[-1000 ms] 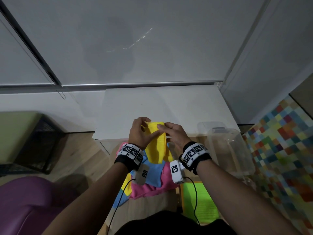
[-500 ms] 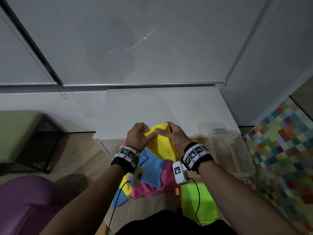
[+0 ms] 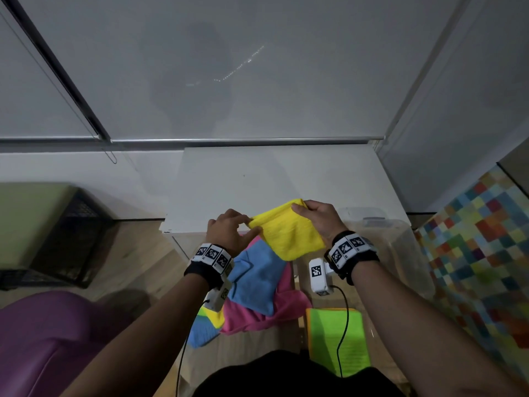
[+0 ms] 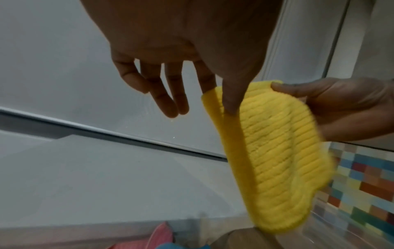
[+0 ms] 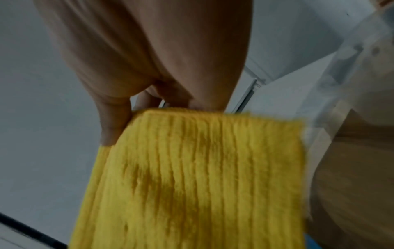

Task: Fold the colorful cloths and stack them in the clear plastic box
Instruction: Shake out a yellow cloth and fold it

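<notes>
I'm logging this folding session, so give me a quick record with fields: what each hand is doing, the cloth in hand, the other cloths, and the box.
left hand: pinches one top corner of the yellow cloth
right hand: grips the other top corner
yellow cloth: folded, held in the air, hanging down
unfolded pile: blue cloth on pink cloth
green cloth: lies flat, near the person
clear plastic box: at the right, no cloths seen inside

Bare forearms, black wristbands (image 3: 353, 257) with white checkered-marker blocks, white wrist cameras (image 3: 319, 275), thin black cables (image 3: 345, 325)
</notes>
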Demonstrator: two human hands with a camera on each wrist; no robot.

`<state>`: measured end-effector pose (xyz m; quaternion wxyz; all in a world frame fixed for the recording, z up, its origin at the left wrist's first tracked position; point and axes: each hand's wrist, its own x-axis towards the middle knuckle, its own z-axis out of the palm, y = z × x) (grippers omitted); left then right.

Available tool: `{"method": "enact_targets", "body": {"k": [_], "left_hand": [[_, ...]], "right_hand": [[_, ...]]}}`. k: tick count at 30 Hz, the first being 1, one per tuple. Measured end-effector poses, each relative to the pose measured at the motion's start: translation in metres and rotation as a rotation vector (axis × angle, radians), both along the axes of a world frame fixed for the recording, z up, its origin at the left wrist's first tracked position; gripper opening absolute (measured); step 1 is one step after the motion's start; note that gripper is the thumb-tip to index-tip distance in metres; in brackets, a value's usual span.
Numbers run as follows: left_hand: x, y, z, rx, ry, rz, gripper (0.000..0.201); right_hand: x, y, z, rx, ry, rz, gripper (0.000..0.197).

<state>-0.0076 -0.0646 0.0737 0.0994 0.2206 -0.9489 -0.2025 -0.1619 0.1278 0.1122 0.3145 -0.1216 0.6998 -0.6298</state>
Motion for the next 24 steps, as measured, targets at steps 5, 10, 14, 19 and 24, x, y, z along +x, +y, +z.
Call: {"method": "enact_targets", "body": {"k": [5, 10, 14, 19, 24], "left_hand": [[-0.009, 0.009, 0.016, 0.356, 0.191, -0.006, 0.047], [-0.017, 0.014, 0.013, 0.764, 0.22, 0.074, 0.045], [-0.02, 0.024, 0.019, 1.156, 0.256, 0.222, 0.074], [-0.011, 0.026, 0.013, 1.254, -0.045, 0.183, 0.029], [-0.01, 0.019, 0.005, 1.216, 0.059, 0.292, 0.005]], "right_hand": [[0.001, 0.0, -0.007, -0.008, 0.011, -0.104, 0.012], [0.01, -0.008, -0.013, 0.009, 0.125, -0.117, 0.032], [0.015, -0.019, -0.011, 0.087, 0.241, -0.114, 0.026], [0.009, -0.017, -0.019, 0.13, 0.085, -0.157, 0.031], [0.016, -0.011, -0.03, 0.25, -0.095, 0.035, 0.03]]}}
